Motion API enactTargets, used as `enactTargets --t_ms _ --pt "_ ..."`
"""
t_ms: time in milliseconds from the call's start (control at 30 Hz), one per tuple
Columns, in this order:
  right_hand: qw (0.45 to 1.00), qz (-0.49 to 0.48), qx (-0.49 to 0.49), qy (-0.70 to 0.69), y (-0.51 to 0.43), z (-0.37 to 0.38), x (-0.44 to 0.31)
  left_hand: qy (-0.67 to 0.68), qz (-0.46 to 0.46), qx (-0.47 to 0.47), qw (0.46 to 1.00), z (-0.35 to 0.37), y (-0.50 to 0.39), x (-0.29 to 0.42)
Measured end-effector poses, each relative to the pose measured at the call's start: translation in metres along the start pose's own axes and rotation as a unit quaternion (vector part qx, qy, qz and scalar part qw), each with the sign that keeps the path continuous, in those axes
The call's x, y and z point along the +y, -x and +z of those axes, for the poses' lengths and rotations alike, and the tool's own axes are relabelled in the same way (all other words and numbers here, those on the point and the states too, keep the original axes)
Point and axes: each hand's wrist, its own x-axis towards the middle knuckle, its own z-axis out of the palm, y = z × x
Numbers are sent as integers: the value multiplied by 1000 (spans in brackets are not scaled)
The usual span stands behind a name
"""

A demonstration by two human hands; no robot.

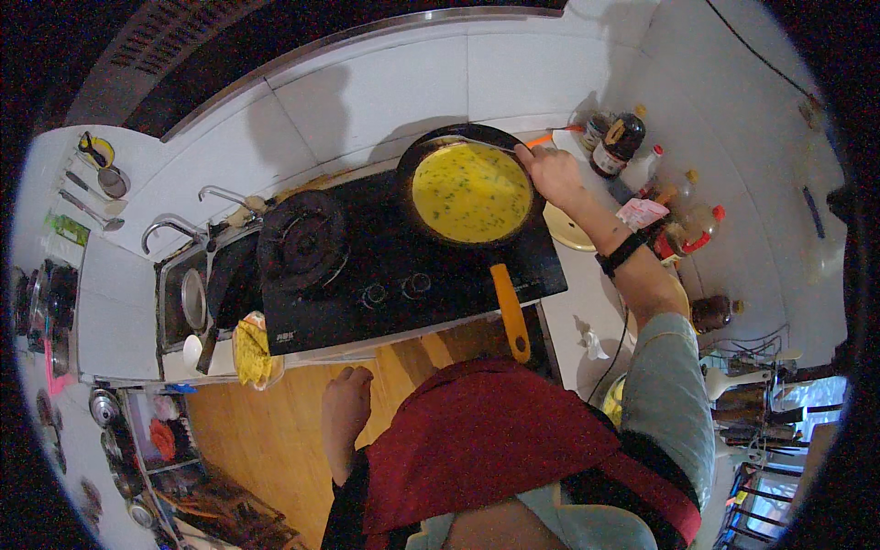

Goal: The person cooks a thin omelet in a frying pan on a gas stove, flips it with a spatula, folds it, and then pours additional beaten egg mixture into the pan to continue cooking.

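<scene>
A dark frying pan (405, 175) with an orange handle (511, 313) sits on the right side of the black cooktop (385, 261). Inside it lies a round yellow egg layer (471, 196) flecked with green bits. At the pan's far right rim, my right hand (553, 175) grips a slim utensil (474, 141) that reaches left along the egg's far edge. The utensil's exact kind is unclear. My left hand (347, 405) hangs low in front of the counter, fingers curled, with nothing visible in it.
A burner (304, 237) occupies the cooktop's left side, beside a sink (172, 302) with faucets. A yellow cloth (254, 350) hangs over the counter edge. Several bottles (619, 146) line the right wall. A pale round lid or plate (567, 230) lies right of the pan.
</scene>
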Motion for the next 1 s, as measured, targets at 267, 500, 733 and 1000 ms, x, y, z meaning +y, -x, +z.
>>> enactTargets --t_ms 267,500,733,1000 --pt "999 -27 27 14 -9 2 -1 2 -3 4 1000 -4 3 2" --pt "999 9 -32 40 0 -8 8 19 -6 2 1000 -4 1 1" --pt "999 28 7 32 24 -17 18 27 4 -9 1000 -2 -3 1" --pt "996 63 -44 41 51 -20 28 4 44 -16 999 2 -11 -5"
